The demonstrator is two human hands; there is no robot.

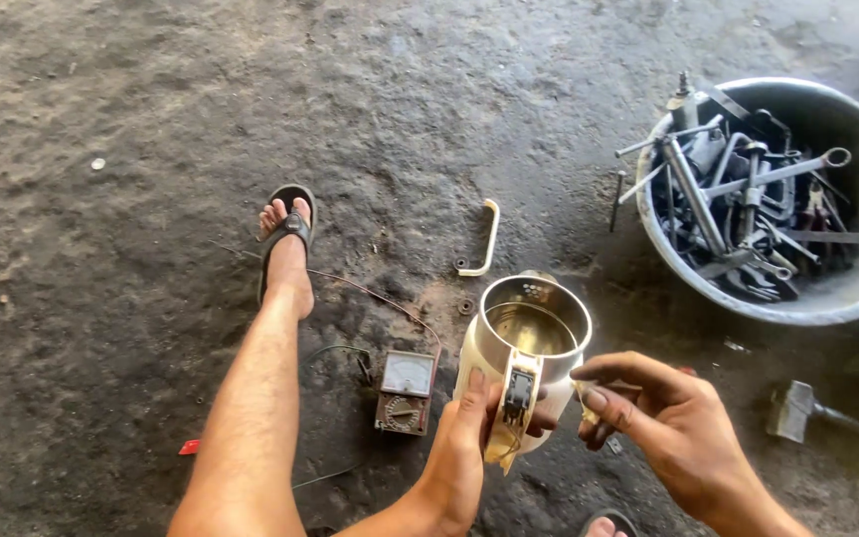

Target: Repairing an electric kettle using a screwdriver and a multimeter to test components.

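Left hand (pixel 464 452) clamped round open steel kettle body (pixel 524 348), rigid, light, likely slippery, best gripped at casing; right hand (pixel 663 423) pinching small part, identity unclear.

The kettle (pixel 529 333) has a shiny metal body and glossy cream plastic trim. The floor (pixel 151 119) is rough, matt concrete; the tub (pixel 847 298) holds dull grey metal tools (pixel 748 199).

one kettle (pixel 529 343), one meter (pixel 406 392), perhaps two washers (pixel 465 306)
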